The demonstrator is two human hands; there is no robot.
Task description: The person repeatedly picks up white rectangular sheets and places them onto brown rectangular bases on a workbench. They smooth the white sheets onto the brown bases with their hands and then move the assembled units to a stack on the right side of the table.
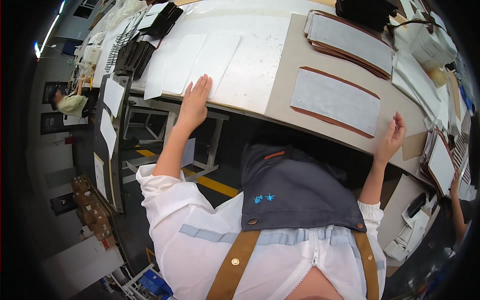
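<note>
empty-handed at the desk [257, 65]
your left hand [196, 102] lies flat on white sheets [218, 57]; your right hand [391, 138] curls loosely near a brown-edged panel [335, 102].

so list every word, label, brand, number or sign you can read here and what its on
Dark apron: short light-blue characters; I won't copy them out.
Yellow-edged sheet at left: faint marks, too small to read.
Brown boxes, lower left: any markings too small to read.
White sheets and single brown-edged grey panel on the table: no lettering visible.
</note>
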